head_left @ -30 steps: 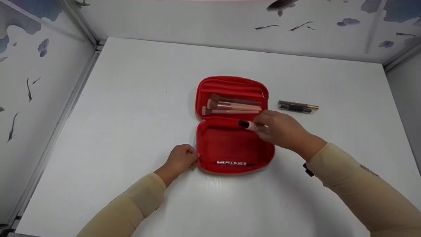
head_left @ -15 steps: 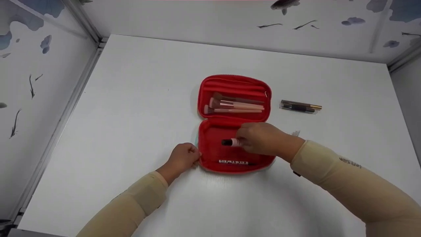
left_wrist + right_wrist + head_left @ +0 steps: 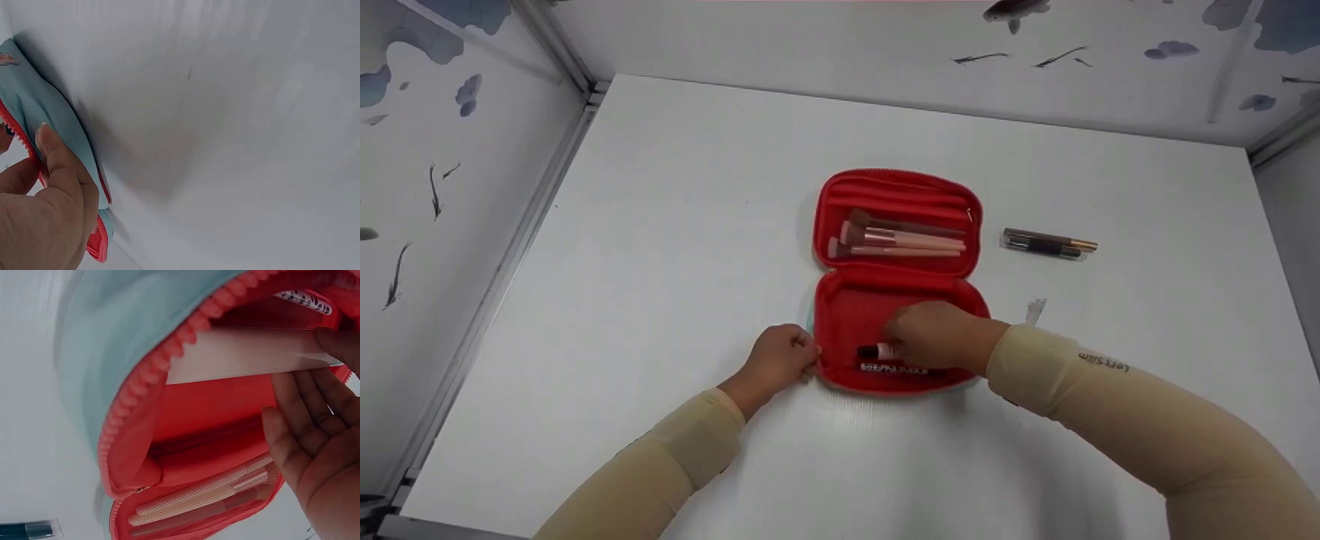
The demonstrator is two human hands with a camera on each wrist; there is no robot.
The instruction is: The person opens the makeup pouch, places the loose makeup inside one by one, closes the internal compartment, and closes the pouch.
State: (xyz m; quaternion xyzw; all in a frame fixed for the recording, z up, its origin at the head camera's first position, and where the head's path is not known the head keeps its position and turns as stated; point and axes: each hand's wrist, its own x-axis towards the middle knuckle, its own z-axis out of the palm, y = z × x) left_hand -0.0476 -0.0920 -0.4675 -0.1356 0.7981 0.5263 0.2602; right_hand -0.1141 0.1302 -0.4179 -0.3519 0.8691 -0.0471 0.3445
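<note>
A soft zip pouch (image 3: 851, 304), red inside and light blue outside, lies unzipped on the white table. In the left wrist view my left hand (image 3: 56, 197) pinches the zip edge between thumb and fingers, at the pouch's near left side. My right hand (image 3: 937, 334) is over the near compartment, holding a pale pink cosmetic tube (image 3: 242, 354) between thumb and fingers. The tube's black cap (image 3: 868, 352) points left. Just in front of it, along the near wall, lies a slim patterned pen (image 3: 885, 368), partly hidden by the hand.
Several makeup brushes (image 3: 904, 238) sit behind mesh in the pouch's far half. To the right on the table lie dark slim cosmetic pens (image 3: 1044, 244) side by side. A small clear crumpled piece (image 3: 1036, 309) is beyond the right sleeve. Panels enclose the table's back and sides.
My right hand has moved the tube left and towards me, from the pouch's right edge down to beside the patterned pen. The left hand stays at the pouch edge.
</note>
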